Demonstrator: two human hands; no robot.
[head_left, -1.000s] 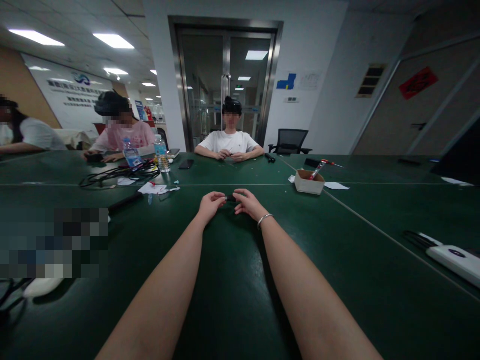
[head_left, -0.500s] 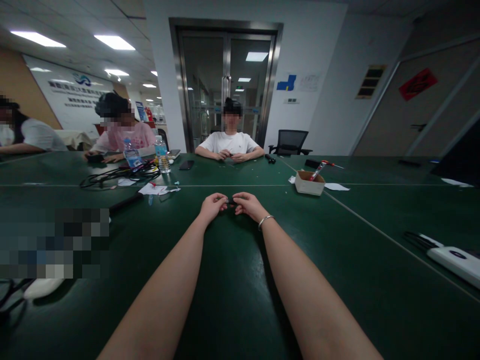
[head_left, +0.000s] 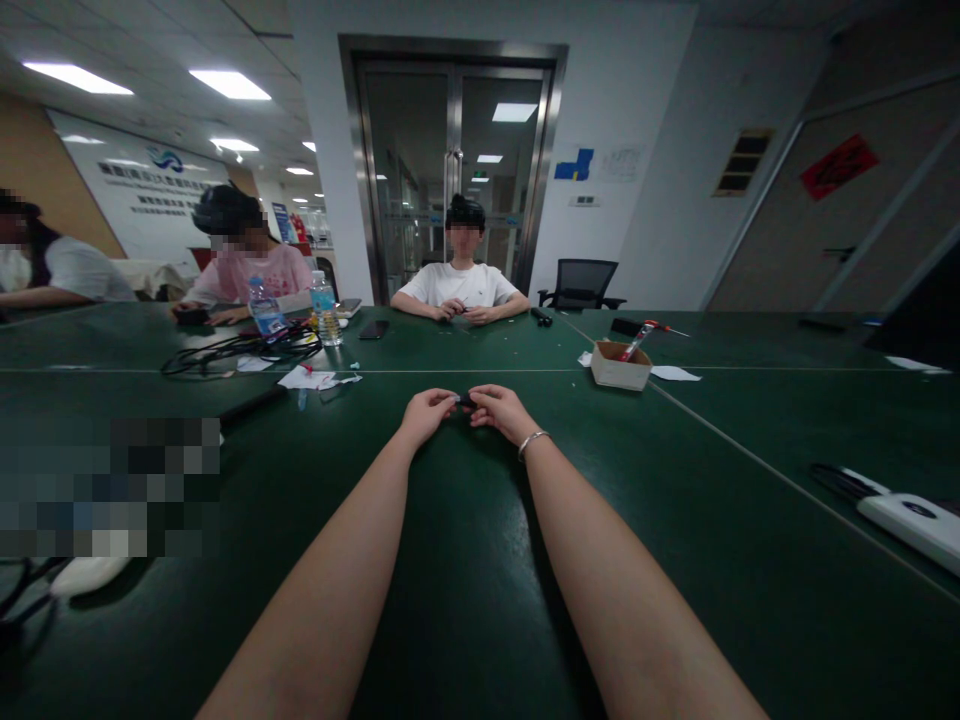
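Observation:
Both my arms reach forward over the dark green table [head_left: 465, 560]. My left hand [head_left: 426, 414] is closed in a pinch, with a tiny pale piece [head_left: 455, 399] at its fingertips. Facing it, my right hand [head_left: 498, 408] pinches a small black piece [head_left: 467, 401] between thumb and fingers. These two pieces meet or nearly meet in the narrow gap between the hands; whether they are joined I cannot tell. What kind of things they are is too small to make out. A silver bangle [head_left: 531, 443] circles my right wrist.
Beyond my left hand lie scraps of paper [head_left: 309, 379], tangled black cables [head_left: 225, 350] and water bottles [head_left: 325, 310]. A small open box [head_left: 621, 370] holding a tool stands ahead on the right. A white device [head_left: 911, 525] sits at far right. Across the table sits a person [head_left: 465, 285].
Both hands stay in nearly the same place. At the left fingertips the pale piece shows more clearly, and the black piece sits slightly farther right.

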